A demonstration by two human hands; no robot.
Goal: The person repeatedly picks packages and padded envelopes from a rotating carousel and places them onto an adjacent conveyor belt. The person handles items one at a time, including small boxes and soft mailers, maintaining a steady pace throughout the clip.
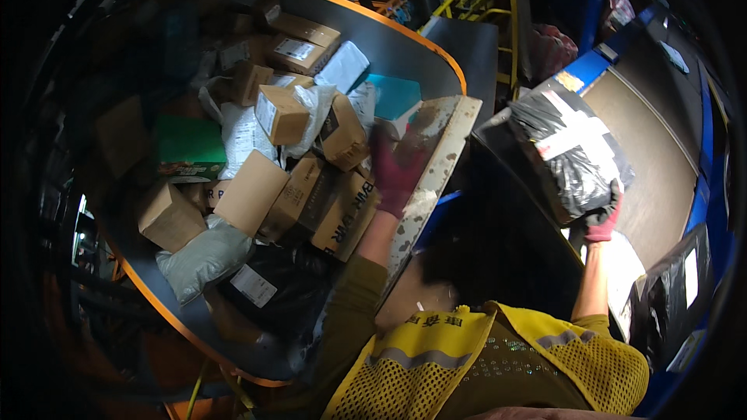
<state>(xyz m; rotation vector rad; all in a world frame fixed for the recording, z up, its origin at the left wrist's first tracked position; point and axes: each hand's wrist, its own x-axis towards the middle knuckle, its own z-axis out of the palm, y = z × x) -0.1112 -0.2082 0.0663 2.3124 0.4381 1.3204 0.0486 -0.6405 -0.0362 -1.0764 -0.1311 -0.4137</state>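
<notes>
My right hand [604,216], in a red and dark glove, grips the near corner of a black plastic-wrapped parcel [583,151]. White tape crosses the top of this parcel, which lies tilted at the side of a conveyor belt [636,111]. My left hand [400,169], in a dark red glove, is blurred, its thumb apart from the fingers. It is over the worn metal lip [443,146] of a large grey chute, beside a printed carton [347,216], and nothing shows in its grasp.
The orange-rimmed chute [408,26] holds several cartons, a green box [189,143], a teal item [391,96] and pale mailer bags [204,256]. Another black-wrapped parcel [671,291] stands by the belt at right. Yellow railings [484,0] rise behind.
</notes>
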